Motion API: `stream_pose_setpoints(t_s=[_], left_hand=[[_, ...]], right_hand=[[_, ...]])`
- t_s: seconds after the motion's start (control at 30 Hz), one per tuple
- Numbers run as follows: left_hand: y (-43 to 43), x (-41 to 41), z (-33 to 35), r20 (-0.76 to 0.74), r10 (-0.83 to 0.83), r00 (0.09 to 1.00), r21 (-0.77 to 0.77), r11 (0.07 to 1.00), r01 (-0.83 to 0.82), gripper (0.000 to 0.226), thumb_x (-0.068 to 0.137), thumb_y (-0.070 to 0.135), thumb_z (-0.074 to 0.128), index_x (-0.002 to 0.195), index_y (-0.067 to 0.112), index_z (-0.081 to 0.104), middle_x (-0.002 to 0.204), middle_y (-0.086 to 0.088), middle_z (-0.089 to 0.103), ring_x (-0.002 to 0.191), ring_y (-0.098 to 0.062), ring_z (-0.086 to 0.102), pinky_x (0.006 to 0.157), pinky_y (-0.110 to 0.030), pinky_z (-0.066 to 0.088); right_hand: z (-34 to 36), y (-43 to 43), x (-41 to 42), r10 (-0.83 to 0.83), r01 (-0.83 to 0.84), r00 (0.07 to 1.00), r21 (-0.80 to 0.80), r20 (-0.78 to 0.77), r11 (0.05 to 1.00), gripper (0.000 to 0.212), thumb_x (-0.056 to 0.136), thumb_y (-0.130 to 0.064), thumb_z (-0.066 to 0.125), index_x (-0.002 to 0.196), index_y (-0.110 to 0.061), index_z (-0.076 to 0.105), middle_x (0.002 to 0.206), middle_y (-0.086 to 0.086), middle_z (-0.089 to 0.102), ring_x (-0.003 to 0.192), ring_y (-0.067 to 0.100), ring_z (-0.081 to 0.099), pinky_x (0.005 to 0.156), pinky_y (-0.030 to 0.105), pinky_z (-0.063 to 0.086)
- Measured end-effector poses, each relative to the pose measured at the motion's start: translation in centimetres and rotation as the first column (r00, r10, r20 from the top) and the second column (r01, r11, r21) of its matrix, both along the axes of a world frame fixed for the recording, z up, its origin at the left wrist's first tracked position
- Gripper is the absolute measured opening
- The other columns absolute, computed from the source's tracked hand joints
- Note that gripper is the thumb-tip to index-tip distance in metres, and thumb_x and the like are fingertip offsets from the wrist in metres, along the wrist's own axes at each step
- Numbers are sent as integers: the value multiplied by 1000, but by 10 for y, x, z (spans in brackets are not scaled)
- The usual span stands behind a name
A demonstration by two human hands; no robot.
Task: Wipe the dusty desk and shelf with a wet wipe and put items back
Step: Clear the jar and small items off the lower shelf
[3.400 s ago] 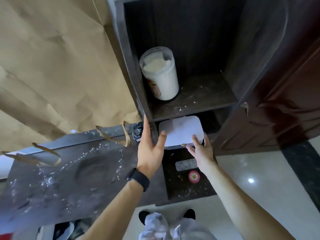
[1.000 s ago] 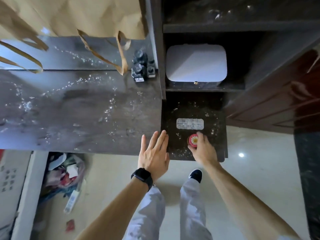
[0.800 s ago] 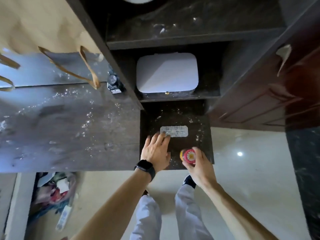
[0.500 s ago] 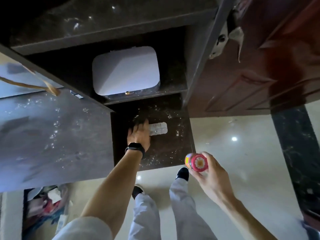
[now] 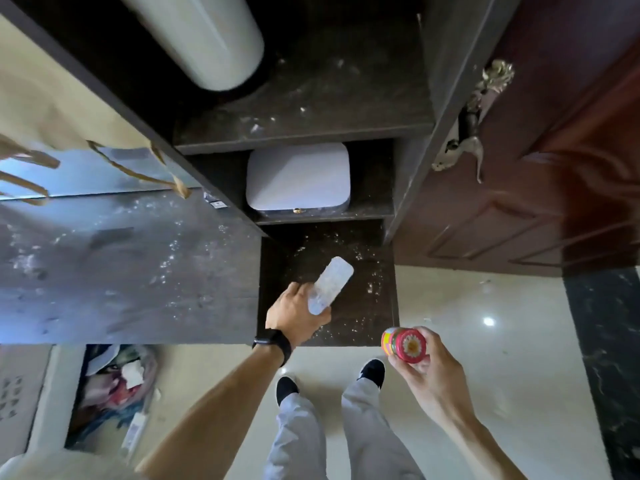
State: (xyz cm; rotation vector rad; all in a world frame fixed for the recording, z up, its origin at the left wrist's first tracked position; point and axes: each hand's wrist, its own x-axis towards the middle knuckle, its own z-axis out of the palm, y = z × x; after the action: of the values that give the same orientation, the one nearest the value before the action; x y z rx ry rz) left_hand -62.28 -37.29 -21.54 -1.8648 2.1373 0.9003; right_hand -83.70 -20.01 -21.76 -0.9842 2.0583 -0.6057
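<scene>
My left hand (image 5: 298, 315) grips the near end of a flat white pack (image 5: 330, 284), lifted at a slant above the dark dusty shelf board (image 5: 374, 306). My right hand (image 5: 427, 370) holds a small round pink jar (image 5: 403, 344) with a daisy on its lid, off the board's front right corner and over the floor. The dusty grey desk top (image 5: 121, 265) stretches to the left. A white box (image 5: 298, 180) sits in the compartment behind the board. Above it, a white tub (image 5: 207, 36) stands on a dusty upper shelf (image 5: 304, 126).
Brown paper bags (image 5: 41, 109) with handles hang over the back of the desk. A dark red door (image 5: 554, 168) with a metal handle stands to the right. Clutter lies on the floor under the desk at the lower left (image 5: 114, 386). My legs and shoes stand below the board.
My left hand has picked the white pack up off the shelf board. My right hand has lifted the pink jar off the board and drawn it back over the floor.
</scene>
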Motion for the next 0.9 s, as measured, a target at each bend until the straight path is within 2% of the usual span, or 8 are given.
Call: stream_pose_setpoints(t_s=[0.13,0.3,0.43,0.57,0.63,0.73,0.83,0.9], left_hand=[[17,18,48,-210,203,956,-68,973,-221,58,78,53,70,129,27,57,114,9,56,96,-16,60,81,-27,51],[-9,22,98,-396,444,804,-97,850,-517,54,77,51,72,123,24,62,113,5,57,97,-17,60,88,-32,50],[-46,9,129,-429,576,696,12,774,-633,51,79,55,69,118,22,64,115,0,57,105,-20,58,90,-29,45],[-81,-2,125,-405,695,594,221,705,-674,56,62,69,63,97,26,70,105,-2,65,94,-23,66,87,-37,56],[-93,-4,116,-449,766,460,347,624,-700,48,58,64,67,85,25,71,93,-6,70,90,-26,70,76,-39,61],[-98,-7,121,-548,834,72,569,434,-698,33,78,29,79,100,12,62,86,-6,69,85,-24,71,80,-39,61],[-98,-5,123,-510,817,-270,749,266,-607,15,89,4,69,95,6,55,95,-13,65,92,-28,69,88,-37,57],[-96,-1,127,-436,818,-376,822,192,-536,13,93,-2,62,97,7,53,99,-15,65,88,-24,68,92,-36,55]], right_hand=[[38,-28,13,47,-47,999,-54,-5,997,57,73,-53,81,118,-38,51,103,-11,71,85,4,70,71,15,54],[92,-88,38,85,-92,996,-221,-41,971,60,74,-50,82,124,-32,54,109,-11,66,94,7,66,76,14,52],[118,-147,56,82,-112,990,-291,-112,950,63,75,-50,81,127,-28,52,116,-5,64,101,14,64,81,32,58],[134,-196,70,84,-147,976,-322,-200,935,62,79,-50,78,127,-23,51,117,-1,63,103,18,62,78,25,48],[138,-215,76,79,-156,969,-331,-234,931,63,80,-46,78,129,-20,49,121,3,62,107,21,61,80,25,46],[141,-237,83,80,-153,967,-299,-244,942,66,82,-42,77,136,-19,46,129,5,59,116,24,58,89,29,47],[141,-251,90,96,-165,966,-282,-242,945,67,84,-39,77,140,-20,45,134,6,58,123,24,55,100,34,46],[139,-256,94,79,-130,979,-275,-189,953,66,84,-40,76,139,-21,45,134,6,58,123,24,56,101,35,48]])
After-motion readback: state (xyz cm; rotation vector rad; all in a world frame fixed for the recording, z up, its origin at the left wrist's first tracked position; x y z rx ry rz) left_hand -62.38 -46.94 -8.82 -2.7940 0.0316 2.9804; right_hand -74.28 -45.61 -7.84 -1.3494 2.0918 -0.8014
